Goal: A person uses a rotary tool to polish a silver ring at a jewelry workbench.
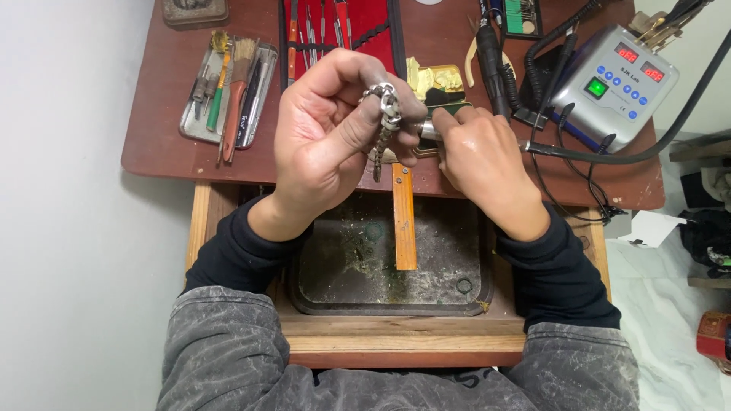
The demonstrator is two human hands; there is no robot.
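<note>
1. Wooden and reddish-brown, my workbench (175,144) is the biggest thing here; everything else I place by the narrow bench pin (403,217), the orange-brown wooden strip jutting from its front edge toward me.
2. Below the pin sits the dark catch tray (457,251), dusted with filings and scraps.
3. Far right of the pin stands a grey control box (609,80) with a green button and red displays, black cables trailing off it.
4. Far left of the pin lies a flat metal tray (194,122) holding brushes and small hand tools; beyond the pin, at the back, is a red tool roll (373,23).
5. My left hand (324,141), just up and left of the pin's root, pinches the silver chain bracelet (386,122) between thumb and curled fingers, so the piece hangs above the pin.
6. My right hand (483,156), just right of the pin's root, is closed around a handpiece (428,131); only its metal nose shows, aimed at the bracelet. Whether its tip touches, I cannot tell.
7. I judge the bracelet dense for its size, each link stiff yet the whole thing limp and swinging. Polished metal slips, so I'd grip it close beside the link being worked, letting the loose end dangle.
</note>
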